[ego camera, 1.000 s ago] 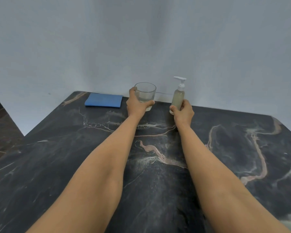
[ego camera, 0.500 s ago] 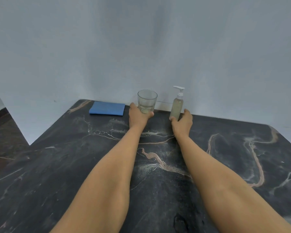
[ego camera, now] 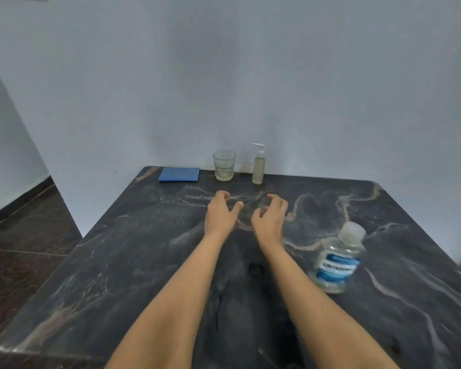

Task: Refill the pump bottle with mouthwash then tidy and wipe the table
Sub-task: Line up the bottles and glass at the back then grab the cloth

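Observation:
A small pump bottle (ego camera: 258, 166) with a white pump and pale liquid stands at the table's back edge. Left of it stands a clear glass (ego camera: 224, 165) with a little pale liquid at the bottom. A clear mouthwash bottle (ego camera: 337, 259) with a blue label and clear cap stands on the right of the table. My left hand (ego camera: 220, 212) and my right hand (ego camera: 271, 216) hover side by side over the middle of the table, fingers apart and curled, holding nothing, well short of the glass and pump bottle.
A folded blue cloth (ego camera: 179, 174) lies at the back left of the dark marble table (ego camera: 117, 275). A pale wall rises right behind the table. Dark floor shows to the left of the table's left edge.
Both hands have let go of the glass and the pump bottle and drawn back toward me. The view has pulled back, bringing the mouthwash bottle into sight.

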Demonstrator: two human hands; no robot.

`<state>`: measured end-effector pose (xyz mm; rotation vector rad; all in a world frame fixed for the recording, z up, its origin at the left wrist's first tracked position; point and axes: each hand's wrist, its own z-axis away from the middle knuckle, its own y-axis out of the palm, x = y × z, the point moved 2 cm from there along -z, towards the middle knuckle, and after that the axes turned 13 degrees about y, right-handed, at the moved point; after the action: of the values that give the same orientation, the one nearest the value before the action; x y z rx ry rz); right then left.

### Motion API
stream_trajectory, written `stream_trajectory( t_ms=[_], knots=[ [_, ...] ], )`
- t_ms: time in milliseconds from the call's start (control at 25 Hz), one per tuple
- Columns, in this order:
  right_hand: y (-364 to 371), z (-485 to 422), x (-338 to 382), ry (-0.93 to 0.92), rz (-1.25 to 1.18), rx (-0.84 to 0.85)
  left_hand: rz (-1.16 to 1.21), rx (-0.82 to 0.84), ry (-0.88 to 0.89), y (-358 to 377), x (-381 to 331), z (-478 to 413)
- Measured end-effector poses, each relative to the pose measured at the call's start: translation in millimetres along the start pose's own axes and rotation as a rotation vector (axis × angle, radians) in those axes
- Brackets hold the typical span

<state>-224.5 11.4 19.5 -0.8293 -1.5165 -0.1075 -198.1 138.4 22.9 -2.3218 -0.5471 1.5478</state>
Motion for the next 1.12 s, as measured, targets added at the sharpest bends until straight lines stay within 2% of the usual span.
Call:
stream_trajectory(
  t_ms=[200,360,440,560,800,1120],
  knots=[
    [-73,86,-2,-0.134,-0.010,0.030,0.054,-0.016,0.013,-7,-43,89],
    [-120,139,-24,-0.270,0.000,-0.098,0.020,0.006,0.052,-7,-59,144],
    [-137,145,-37,-0.203,0.035,-0.214,-0.022,0.039,0.064,-5,-60,163],
    [-157,138,-51,0.008,0.080,-0.317,-0.041,0.052,0.083,1,-66,180],
    [-155,114,-65,0.156,0.097,-0.204,-0.051,0.050,0.096,13,-78,186],
    [-149,104,-73,0.200,0.142,-0.247,-0.052,0.041,0.103,13,-72,177]
  ],
)
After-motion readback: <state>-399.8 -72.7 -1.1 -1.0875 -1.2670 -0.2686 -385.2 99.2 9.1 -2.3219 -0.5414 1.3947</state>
